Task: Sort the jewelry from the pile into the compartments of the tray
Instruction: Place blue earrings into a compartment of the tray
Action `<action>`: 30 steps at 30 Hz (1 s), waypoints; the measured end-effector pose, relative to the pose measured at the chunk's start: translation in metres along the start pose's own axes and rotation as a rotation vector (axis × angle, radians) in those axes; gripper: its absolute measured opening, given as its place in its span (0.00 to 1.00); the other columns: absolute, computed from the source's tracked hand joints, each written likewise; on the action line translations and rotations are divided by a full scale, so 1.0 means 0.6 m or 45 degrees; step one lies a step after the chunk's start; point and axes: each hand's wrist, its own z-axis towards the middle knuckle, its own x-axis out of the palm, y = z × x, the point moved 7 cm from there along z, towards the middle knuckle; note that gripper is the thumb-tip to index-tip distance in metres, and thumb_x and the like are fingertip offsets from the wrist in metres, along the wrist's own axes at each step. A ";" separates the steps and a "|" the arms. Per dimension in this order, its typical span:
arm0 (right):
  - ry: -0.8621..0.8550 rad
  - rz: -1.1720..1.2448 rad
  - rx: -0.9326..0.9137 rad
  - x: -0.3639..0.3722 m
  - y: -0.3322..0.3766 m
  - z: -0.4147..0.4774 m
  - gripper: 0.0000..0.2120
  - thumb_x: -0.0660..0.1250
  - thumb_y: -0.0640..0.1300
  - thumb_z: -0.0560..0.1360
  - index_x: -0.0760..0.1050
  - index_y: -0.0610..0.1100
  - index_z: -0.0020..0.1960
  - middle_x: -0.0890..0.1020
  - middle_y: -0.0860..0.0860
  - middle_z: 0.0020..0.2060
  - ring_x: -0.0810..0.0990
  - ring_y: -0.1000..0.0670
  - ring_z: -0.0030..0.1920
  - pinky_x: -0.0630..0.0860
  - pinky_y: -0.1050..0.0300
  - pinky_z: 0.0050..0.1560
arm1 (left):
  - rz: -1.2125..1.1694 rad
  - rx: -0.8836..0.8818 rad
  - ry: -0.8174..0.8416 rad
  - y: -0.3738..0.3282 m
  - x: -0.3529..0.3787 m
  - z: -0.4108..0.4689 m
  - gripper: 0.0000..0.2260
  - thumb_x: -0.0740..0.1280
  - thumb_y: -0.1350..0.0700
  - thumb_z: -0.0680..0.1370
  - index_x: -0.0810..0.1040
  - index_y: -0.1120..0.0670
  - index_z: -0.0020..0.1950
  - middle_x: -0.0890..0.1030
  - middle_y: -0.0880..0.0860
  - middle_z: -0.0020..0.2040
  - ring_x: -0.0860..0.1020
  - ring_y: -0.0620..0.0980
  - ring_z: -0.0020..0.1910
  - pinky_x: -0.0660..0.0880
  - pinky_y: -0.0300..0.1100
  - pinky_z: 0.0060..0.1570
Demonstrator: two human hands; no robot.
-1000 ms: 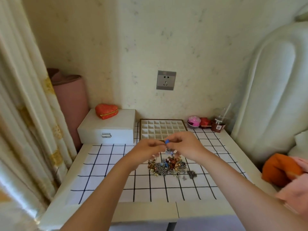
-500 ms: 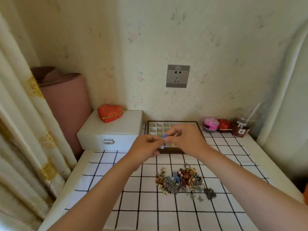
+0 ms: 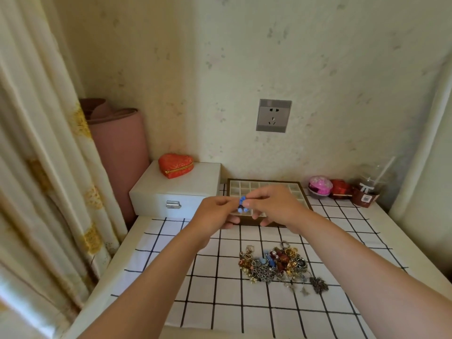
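Note:
A small blue beaded piece of jewelry (image 3: 242, 204) hangs between my two hands, just above the near edge of the tray. My left hand (image 3: 215, 212) pinches it from the left and my right hand (image 3: 274, 206) pinches it from the right. The tray (image 3: 264, 185) is brown-framed with many small white compartments and stands against the wall; my hands hide its near half. The jewelry pile (image 3: 276, 264), a tangle of gold, silver, red and blue pieces, lies on the checked cloth (image 3: 220, 277) nearer to me.
A white box (image 3: 176, 194) with a red heart-shaped case (image 3: 175, 165) on top stands left of the tray. A pink round case (image 3: 320, 186), a red case (image 3: 341, 188) and a plastic cup (image 3: 367, 192) stand at the right. A curtain (image 3: 36, 167) hangs at left.
My hands with the blue piece have lifted off the pile and moved away from me to the tray's near edge. The camera has tilted and moved closer.

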 end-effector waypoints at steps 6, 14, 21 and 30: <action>-0.162 -0.185 -0.058 -0.027 -0.032 0.031 0.04 0.71 0.45 0.78 0.80 0.49 0.52 0.84 0.52 0.46 0.85 0.50 0.46 0.81 0.56 0.43 | 0.997 0.370 -0.135 0.013 0.007 0.024 0.13 0.61 0.56 0.82 0.79 0.47 0.64 0.79 0.47 0.60 0.78 0.46 0.54 0.72 0.37 0.53; -0.089 -0.494 -0.104 -0.026 -0.100 0.048 0.01 0.69 0.45 0.79 0.78 0.50 0.50 0.81 0.55 0.46 0.79 0.53 0.50 0.72 0.59 0.48 | 1.395 0.378 -0.142 0.051 0.044 0.055 0.14 0.63 0.58 0.81 0.78 0.52 0.66 0.70 0.52 0.69 0.74 0.53 0.62 0.76 0.47 0.59; 0.045 -0.561 0.036 -0.042 -0.097 0.014 0.03 0.70 0.45 0.78 0.81 0.48 0.51 0.83 0.52 0.48 0.80 0.52 0.52 0.73 0.60 0.47 | 1.234 0.374 0.016 0.045 0.042 0.028 0.07 0.69 0.59 0.78 0.84 0.50 0.53 0.74 0.48 0.57 0.76 0.48 0.55 0.73 0.39 0.56; 0.151 -0.598 -0.055 0.024 -0.036 0.017 0.07 0.69 0.44 0.79 0.84 0.44 0.52 0.78 0.60 0.35 0.75 0.62 0.35 0.70 0.63 0.40 | 1.089 0.359 0.059 0.052 0.007 0.003 0.07 0.68 0.58 0.79 0.82 0.50 0.55 0.76 0.45 0.55 0.77 0.45 0.52 0.71 0.35 0.50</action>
